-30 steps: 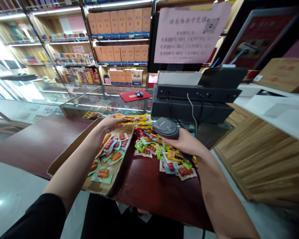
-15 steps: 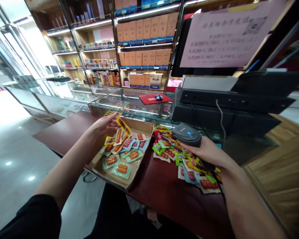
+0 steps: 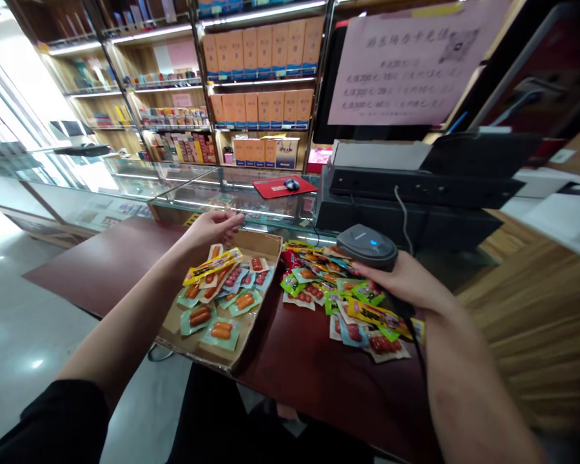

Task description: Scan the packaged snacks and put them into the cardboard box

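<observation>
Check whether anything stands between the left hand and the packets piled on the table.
Yes: the right wall of the cardboard box stands between the left hand and the piled packets. The right hand holds a scanner over the pile's right side.

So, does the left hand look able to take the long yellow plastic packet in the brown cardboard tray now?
Probably yes. The left hand appears empty and close by, and the yellow packet lies on top of smaller clear plastic sausage packets in the tray, with nothing visible covering it.
</observation>
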Available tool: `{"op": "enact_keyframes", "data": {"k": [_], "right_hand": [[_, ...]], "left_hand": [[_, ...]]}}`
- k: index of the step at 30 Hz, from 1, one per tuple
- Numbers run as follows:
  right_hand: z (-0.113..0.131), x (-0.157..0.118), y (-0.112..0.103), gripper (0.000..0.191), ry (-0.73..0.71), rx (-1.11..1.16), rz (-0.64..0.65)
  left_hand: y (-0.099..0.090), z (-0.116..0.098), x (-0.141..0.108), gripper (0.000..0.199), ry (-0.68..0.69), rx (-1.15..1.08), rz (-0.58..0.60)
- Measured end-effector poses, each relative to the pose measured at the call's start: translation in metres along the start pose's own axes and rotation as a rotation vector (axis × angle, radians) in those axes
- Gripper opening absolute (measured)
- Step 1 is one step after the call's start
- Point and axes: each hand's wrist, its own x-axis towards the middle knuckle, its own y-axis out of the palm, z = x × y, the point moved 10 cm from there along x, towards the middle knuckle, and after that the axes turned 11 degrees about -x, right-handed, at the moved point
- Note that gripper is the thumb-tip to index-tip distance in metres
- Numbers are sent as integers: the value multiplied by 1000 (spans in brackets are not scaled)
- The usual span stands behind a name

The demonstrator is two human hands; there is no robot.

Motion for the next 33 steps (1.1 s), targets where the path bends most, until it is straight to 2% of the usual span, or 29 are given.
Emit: {"op": "enact_keyframes", "data": {"k": [4, 9, 13, 16, 19, 22, 26, 29, 33], "right_hand": [[-3, -5, -13, 30, 12, 21, -24], [-9, -14, -27, 33, 59, 55, -24], [-13, -19, -38, 26, 64, 84, -50], [-17, -22, -44, 26, 75, 108, -64], [-20, -25, -50, 26, 68, 132, -91], [-20, -27, -52, 25, 47, 151, -104], [-17, -26, -50, 23, 31, 151, -83], [-15, -27, -50, 24, 27, 140, -81], [-15, -27, -51, 26, 28, 124, -89]], "left_hand": [[70, 17, 10, 47, -25, 79, 155], [165, 55, 27, 48, -62, 161, 364], [220, 80, 48, 49, -56, 350, 484], [236, 85, 67, 47, 36, 658, 437], [249, 70, 75, 50, 296, 953, 329], [275, 72, 69, 55, 442, 1045, 413], [297, 78, 62, 33, 490, 1000, 499], [295, 77, 59, 30, 467, 935, 517], [268, 69, 54, 22, 403, 780, 512]]}}
